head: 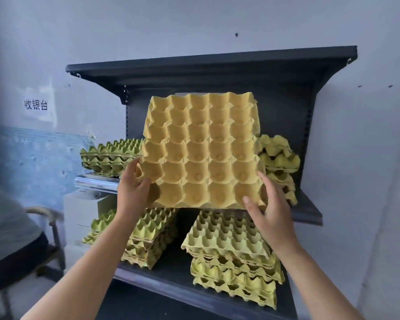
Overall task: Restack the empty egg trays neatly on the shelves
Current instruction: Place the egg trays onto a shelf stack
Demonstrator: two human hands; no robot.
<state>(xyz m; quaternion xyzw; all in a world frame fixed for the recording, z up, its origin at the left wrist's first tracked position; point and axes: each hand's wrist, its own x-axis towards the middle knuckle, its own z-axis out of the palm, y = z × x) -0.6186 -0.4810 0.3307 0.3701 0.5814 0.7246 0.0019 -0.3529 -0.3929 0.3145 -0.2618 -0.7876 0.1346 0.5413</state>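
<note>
A yellow egg tray [201, 151] is tilted up in front of the middle shelf [310, 211], its cups facing me. My left hand [131, 188] grips its lower left corner, thumb over the rim. My right hand [269, 204] holds the lower right edge, with the fingers curled behind the tray. Greenish tray stacks lie around it: one at the left of the middle shelf [109, 158], an untidy one at the right [281, 162], and two on the lower shelf, left [146, 236] and right [233, 255].
The dark metal shelf unit has a top shelf [213, 63] with nothing visible on it. A person sits on a chair [46, 218] at the left. A white cabinet [83, 211] stands beside the shelves. A paper sign [36, 105] hangs on the wall.
</note>
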